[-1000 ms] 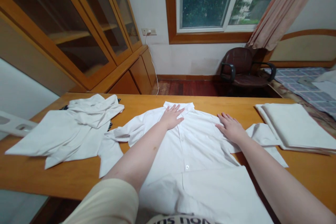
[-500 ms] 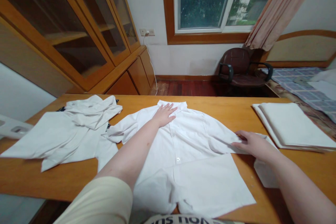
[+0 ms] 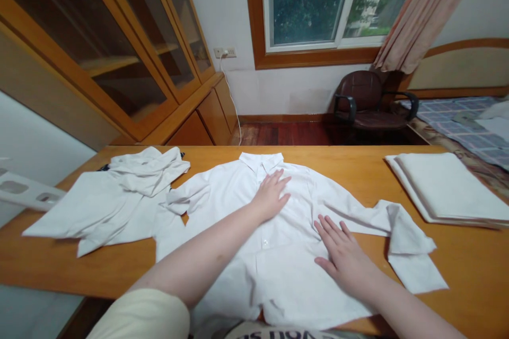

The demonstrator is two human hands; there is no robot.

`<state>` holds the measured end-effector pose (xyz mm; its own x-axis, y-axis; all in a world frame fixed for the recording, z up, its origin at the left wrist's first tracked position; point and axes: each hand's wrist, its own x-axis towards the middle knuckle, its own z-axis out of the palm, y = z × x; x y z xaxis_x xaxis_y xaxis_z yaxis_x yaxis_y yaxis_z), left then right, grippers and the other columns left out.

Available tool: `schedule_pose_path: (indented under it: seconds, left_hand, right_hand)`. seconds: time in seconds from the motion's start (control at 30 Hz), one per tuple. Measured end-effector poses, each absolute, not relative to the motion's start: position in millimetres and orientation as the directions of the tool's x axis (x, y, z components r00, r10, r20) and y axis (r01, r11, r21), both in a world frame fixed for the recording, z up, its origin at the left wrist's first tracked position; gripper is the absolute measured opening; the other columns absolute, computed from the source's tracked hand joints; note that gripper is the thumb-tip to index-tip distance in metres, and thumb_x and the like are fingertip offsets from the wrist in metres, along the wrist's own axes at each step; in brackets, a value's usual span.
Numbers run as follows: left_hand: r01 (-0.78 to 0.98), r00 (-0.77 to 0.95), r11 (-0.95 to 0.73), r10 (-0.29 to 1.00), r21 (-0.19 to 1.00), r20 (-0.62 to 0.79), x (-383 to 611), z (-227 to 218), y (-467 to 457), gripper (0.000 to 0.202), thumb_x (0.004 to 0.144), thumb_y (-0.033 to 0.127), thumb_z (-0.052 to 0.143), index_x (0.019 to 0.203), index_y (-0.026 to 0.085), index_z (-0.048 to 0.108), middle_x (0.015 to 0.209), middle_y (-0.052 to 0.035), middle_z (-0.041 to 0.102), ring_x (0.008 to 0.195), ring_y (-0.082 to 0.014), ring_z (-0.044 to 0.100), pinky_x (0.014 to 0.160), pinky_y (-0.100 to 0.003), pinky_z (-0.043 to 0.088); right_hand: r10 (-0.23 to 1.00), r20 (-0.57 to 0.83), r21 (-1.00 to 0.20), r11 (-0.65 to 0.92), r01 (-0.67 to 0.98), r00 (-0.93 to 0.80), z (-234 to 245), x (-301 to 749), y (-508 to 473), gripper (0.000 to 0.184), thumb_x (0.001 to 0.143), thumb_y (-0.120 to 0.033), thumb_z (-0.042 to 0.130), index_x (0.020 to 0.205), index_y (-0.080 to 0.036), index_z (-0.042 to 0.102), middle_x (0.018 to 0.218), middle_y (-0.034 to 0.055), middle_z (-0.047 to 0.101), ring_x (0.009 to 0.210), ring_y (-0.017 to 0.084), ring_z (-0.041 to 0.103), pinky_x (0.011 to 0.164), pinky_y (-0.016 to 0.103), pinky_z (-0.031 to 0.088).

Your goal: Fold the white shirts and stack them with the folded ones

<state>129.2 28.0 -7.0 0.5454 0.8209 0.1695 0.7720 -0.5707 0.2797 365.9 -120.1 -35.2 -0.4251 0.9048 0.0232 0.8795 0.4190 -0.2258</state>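
Note:
A white buttoned shirt (image 3: pixel 294 243) lies front up on the table, its collar at the far side and both sleeves out to the sides. My left hand (image 3: pixel 272 195) rests on the chest just below the collar, fingers spread and holding nothing. Lower on the right half of the shirt, my right hand (image 3: pixel 341 250) lies flat with fingers stretched out. The right-hand sleeve (image 3: pixel 407 230) is bent and folded over near its cuff. Wrinkles run through the fabric around the lower hem.
A crumpled white garment (image 3: pixel 119 196) lies left of the shirt, beside a white plastic piece (image 3: pixel 29 190). Folded white cloth (image 3: pixel 457 185) is stacked at the right on the wooden table (image 3: pixel 469 259). Beyond stand a glass-door cabinet (image 3: pixel 131 53) and an armchair (image 3: pixel 361 98).
My right hand has let go of the sleeve and moved left onto the shirt's body. My left hand has slid from the collar down and right onto the chest.

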Motion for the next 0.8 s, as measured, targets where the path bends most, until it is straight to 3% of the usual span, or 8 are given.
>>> schedule_pose_path:
  seconds: [0.17, 0.37, 0.6, 0.8]
  left_hand:
    - [0.784, 0.585, -0.568, 0.811, 0.250, 0.010, 137.0, -22.2, -14.0, 0.066, 0.087, 0.052, 0.044, 0.144, 0.022, 0.030, 0.154, -0.0126, 0.020, 0.141, -0.0298, 0.015, 0.113, -0.053, 0.012]
    - [0.722, 0.679, -0.666, 0.734, 0.187, -0.008, 112.8, -27.0, -14.2, 0.067, 0.089, 0.057, 0.038, 0.146, 0.026, 0.023, 0.154, -0.0094, 0.020, 0.142, -0.0264, 0.013, 0.113, -0.052, 0.008]
    - [0.717, 0.689, -0.674, 0.724, 0.178, -0.037, 106.3, -22.1, -14.4, 0.067, 0.088, 0.054, 0.042, 0.146, 0.027, 0.023, 0.154, -0.0077, 0.022, 0.141, -0.0264, 0.015, 0.113, -0.051, 0.010]
    - [0.719, 0.682, -0.665, 0.731, 0.204, -0.020, 105.1, -19.0, -17.5, 0.059, 0.090, 0.047, 0.042, 0.144, 0.025, 0.031, 0.152, -0.0084, 0.027, 0.140, -0.0253, 0.020, 0.113, -0.048, 0.014]
  right_hand:
    - [0.947, -0.039, -0.200, 0.306, 0.931, -0.320, -35.7, 338.3, -123.4, 0.068, 0.088, -0.046, 0.043, 0.146, -0.013, 0.029, 0.151, 0.0141, 0.025, 0.140, 0.029, 0.016, 0.111, 0.055, 0.015]
    - [0.914, -0.033, -0.231, 0.386, 0.893, -0.404, -30.8, 356.3, -123.5, 0.066, 0.088, -0.041, 0.044, 0.147, -0.018, 0.025, 0.152, 0.0107, 0.024, 0.140, 0.026, 0.020, 0.112, 0.049, 0.021]
    - [0.974, 0.064, -0.139, 0.223, 0.965, -0.216, -46.0, 421.0, -138.2, 0.065, 0.087, -0.053, 0.045, 0.139, -0.015, 0.041, 0.140, 0.0137, 0.046, 0.129, 0.030, 0.041, 0.106, 0.050, 0.033]
    - [0.977, 0.126, -0.117, 0.185, 0.976, -0.170, -40.9, 461.8, -145.2, 0.055, 0.088, -0.051, 0.043, 0.129, -0.016, 0.051, 0.133, 0.0127, 0.052, 0.122, 0.028, 0.048, 0.103, 0.045, 0.039]
